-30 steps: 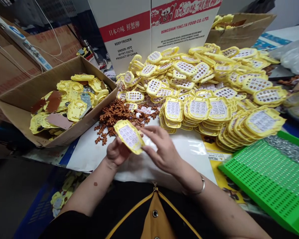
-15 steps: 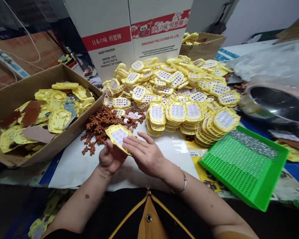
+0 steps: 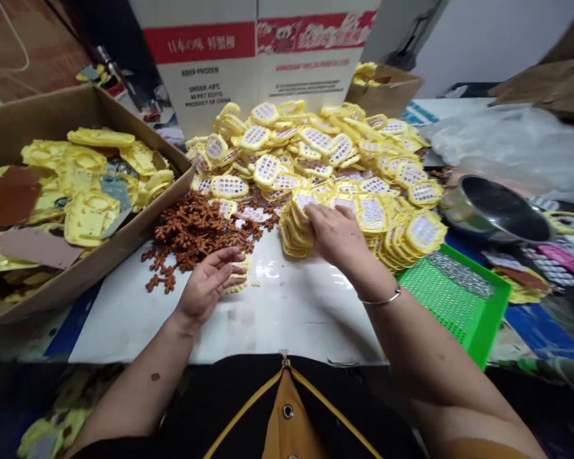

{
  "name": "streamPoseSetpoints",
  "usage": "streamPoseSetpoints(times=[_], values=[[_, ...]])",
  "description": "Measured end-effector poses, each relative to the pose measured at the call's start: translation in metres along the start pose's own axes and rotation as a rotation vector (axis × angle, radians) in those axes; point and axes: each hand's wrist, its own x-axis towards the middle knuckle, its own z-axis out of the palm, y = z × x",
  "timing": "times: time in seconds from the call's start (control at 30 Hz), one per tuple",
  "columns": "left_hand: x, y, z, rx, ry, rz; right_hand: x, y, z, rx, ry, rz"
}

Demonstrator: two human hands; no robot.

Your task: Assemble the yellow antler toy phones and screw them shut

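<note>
My right hand (image 3: 337, 233) is at the front stacks of yellow plastic keypad shells, its fingers bent down over the top keypad shell (image 3: 303, 201) of the leftmost stack. The hand hides part of that shell and the stack beside it. My left hand (image 3: 208, 284) hovers over the white work surface, palm turned inward, fingers loosely curved and apart, holding nothing. Just behind its fingertips a yellow plastic piece (image 3: 239, 277) lies partly covered. Brown branching rubbery pieces (image 3: 196, 229) form a heap beyond the left hand.
A cardboard box (image 3: 138, 210) of yellow shells stands at left. Behind the stacks rises a large heap of keypad shells (image 3: 316, 140) against a white carton (image 3: 210, 83). On the right are a green tray (image 3: 495, 319) with small metal parts, a metal bowl (image 3: 497, 210) and clear plastic bags (image 3: 507, 134).
The keypad shell has left my left hand. My right hand has moved forward and right to the leftmost stack, while my left has opened and stayed near the brown heap. The view has shifted.
</note>
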Motion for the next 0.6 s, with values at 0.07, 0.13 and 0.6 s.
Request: streamPoseSetpoints(times=[0.07, 0.13, 0.6], values=[[-0.005, -0.001, -0.015, 0.391, 0.083, 0.152, -0.008, -0.005, -0.001, 0.008, 0.094, -0.045], [-0.005, -0.001, -0.028, 0.835, 0.115, 0.337, -0.022, -0.020, -0.001, 0.083, 0.184, -0.138], [0.112, 0.017, 0.021, 1.863, -0.505, 0.417, -0.046, -0.131, 0.063, 0.441, -0.219, -0.892]])
